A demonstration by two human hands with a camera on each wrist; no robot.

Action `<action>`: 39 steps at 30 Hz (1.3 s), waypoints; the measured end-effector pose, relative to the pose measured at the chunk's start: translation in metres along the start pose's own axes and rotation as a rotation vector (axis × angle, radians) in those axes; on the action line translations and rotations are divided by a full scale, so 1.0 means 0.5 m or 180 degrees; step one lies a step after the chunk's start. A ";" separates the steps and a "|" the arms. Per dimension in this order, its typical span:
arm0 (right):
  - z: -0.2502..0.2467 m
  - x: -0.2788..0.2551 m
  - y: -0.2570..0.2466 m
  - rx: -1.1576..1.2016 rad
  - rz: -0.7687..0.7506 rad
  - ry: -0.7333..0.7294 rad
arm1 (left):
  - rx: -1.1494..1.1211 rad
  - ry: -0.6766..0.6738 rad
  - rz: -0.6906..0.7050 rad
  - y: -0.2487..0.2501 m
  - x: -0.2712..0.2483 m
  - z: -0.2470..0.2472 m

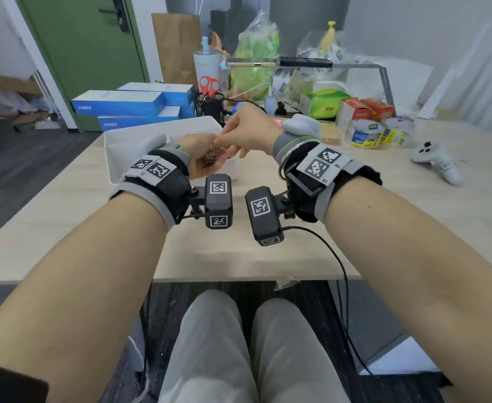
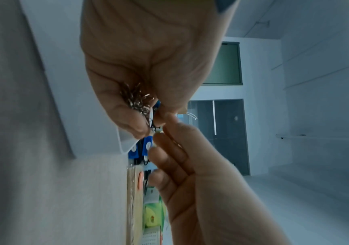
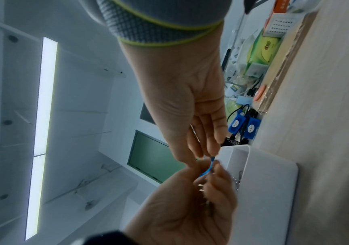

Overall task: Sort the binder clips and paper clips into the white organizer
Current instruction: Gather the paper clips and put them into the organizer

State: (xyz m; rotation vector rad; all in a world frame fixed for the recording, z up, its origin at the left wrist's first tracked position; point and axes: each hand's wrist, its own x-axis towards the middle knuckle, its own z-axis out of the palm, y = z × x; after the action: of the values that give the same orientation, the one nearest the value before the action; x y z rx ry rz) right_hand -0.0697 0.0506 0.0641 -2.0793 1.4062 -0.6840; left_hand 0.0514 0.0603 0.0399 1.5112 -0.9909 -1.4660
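My left hand (image 1: 207, 159) is cupped palm up over the white organizer (image 1: 117, 146) and holds a heap of metal paper clips (image 1: 213, 156). In the left wrist view the paper clips (image 2: 137, 99) lie in its curled palm. My right hand (image 1: 221, 139) reaches into that palm from the right. In the right wrist view its fingertips (image 3: 203, 153) pinch a small blue clip (image 3: 208, 166) at the edge of my left hand (image 3: 209, 180), just above the organizer (image 3: 263, 174). Binder clips do not show clearly anywhere.
Blue boxes (image 1: 122, 104) and a mesh pen cup with red scissors (image 1: 210, 103) stand behind the organizer. Tape rolls (image 1: 367, 135) and a white game controller (image 1: 436, 162) lie at the right. A black cable (image 1: 336, 257) hangs over the table's front edge.
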 end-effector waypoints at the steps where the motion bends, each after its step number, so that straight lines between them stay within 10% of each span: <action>1: -0.001 0.008 0.004 0.0070 0.0017 0.0123 | 0.0058 0.0126 -0.0011 0.007 0.003 -0.006; 13: 0.043 0.064 0.066 -0.0137 0.0105 0.0246 | 0.1227 0.1033 0.0576 0.027 0.073 0.002; 22: 0.054 0.041 0.075 -0.0628 -0.0042 -0.0101 | 0.1344 0.0883 0.0995 0.019 0.056 0.010; 26: 0.054 0.026 0.070 -0.0814 -0.0019 -0.0360 | 0.2015 0.1547 0.0844 0.011 0.033 -0.013; 39: -0.004 -0.038 0.116 -0.1156 0.0443 0.0030 | 0.1778 0.0807 -0.0183 -0.014 -0.009 -0.024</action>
State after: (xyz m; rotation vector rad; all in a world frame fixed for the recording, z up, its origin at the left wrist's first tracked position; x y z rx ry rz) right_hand -0.1160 0.0499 0.0240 -2.2177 1.7684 -0.4044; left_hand 0.0634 0.0674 0.0355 2.0746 -1.2694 -1.0385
